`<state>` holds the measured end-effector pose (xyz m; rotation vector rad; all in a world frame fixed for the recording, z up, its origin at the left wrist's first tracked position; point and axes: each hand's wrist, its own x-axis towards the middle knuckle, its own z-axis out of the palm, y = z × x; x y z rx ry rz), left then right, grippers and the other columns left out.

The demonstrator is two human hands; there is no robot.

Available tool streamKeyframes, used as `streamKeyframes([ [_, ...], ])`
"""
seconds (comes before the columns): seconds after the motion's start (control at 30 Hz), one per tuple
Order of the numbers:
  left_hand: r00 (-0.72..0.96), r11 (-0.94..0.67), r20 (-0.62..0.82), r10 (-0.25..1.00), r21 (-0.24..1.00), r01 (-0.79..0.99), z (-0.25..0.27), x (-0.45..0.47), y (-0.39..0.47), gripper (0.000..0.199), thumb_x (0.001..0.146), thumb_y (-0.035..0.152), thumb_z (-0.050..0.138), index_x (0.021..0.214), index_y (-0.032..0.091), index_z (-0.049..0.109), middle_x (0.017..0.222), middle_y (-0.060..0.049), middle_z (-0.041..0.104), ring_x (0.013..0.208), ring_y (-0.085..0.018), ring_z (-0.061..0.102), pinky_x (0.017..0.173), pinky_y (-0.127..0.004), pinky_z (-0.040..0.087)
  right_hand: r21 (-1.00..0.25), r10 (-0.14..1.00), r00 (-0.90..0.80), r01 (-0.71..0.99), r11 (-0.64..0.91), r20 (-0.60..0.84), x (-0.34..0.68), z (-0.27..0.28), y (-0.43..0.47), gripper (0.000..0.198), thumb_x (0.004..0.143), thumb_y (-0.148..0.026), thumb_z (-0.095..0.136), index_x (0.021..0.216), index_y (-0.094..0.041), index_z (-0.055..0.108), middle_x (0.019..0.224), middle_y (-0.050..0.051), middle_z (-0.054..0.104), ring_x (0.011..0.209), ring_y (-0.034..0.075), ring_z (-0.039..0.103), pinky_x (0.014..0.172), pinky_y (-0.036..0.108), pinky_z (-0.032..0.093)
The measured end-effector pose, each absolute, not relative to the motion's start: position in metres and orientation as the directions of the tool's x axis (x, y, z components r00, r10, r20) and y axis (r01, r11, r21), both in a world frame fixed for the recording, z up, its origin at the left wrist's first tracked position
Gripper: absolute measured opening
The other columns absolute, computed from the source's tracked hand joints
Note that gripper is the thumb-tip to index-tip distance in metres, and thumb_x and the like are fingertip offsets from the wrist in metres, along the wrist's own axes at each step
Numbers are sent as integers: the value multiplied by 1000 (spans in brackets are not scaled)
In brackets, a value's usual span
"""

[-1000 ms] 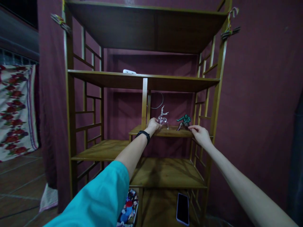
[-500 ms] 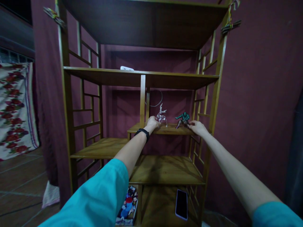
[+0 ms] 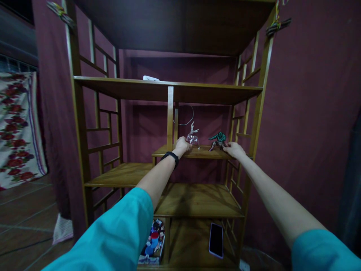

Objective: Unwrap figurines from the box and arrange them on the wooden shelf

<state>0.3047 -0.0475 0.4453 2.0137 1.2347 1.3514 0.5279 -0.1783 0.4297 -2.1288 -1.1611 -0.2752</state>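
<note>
A clear glass deer figurine [image 3: 193,137] stands on the short raised shelf [image 3: 203,153] of a wooden rack. My left hand [image 3: 182,146], with a black band on its wrist, is closed on the deer's rear left side. To the deer's right, a green-and-dark action figure [image 3: 218,140] crouches on the same shelf with one arm stretched toward the deer. The fingers of my right hand [image 3: 233,149] are closed at the figure's lower right side, by its leg. My fingertips partly hide both contact spots.
A white object [image 3: 150,78] lies on the shelf above. Below are a dark-screened phone [image 3: 216,241] and a box of small colourful figures [image 3: 153,242]. A wooden post [image 3: 170,118] stands left of my left hand. Lattice sides flank the rack.
The view has shifted slightly, so the rack sits a little higher in the picture. Both hands stay at the deer and the action figure, which have barely moved on the shelf.
</note>
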Motion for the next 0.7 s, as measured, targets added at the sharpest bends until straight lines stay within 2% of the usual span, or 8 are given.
streamKeyframes([
  [0.2,130,-521,513,848,766,375,445,304,-46,28,49,12,76,62,16,52,74,-9,61,87,-29,59,75,-36,43,-462,647,587,801,-380,486,526,428,-179,35,66,-47,54,93,-27,64,99,7,65,92,26,60,73,35,46],
  [0.5,123,-516,519,846,735,440,446,305,-54,31,47,14,77,68,16,55,76,-7,63,83,-26,60,72,-32,44,-453,620,611,788,-417,493,520,426,-182,40,69,-50,52,99,-27,63,102,9,64,95,28,60,76,38,46],
  [0.7,120,-522,526,842,736,431,446,302,-59,38,44,15,78,72,17,53,82,-9,63,90,-29,58,75,-34,42,-471,631,568,815,-339,528,527,425,-182,41,70,-47,52,102,-24,62,105,9,64,99,26,58,81,36,45],
])
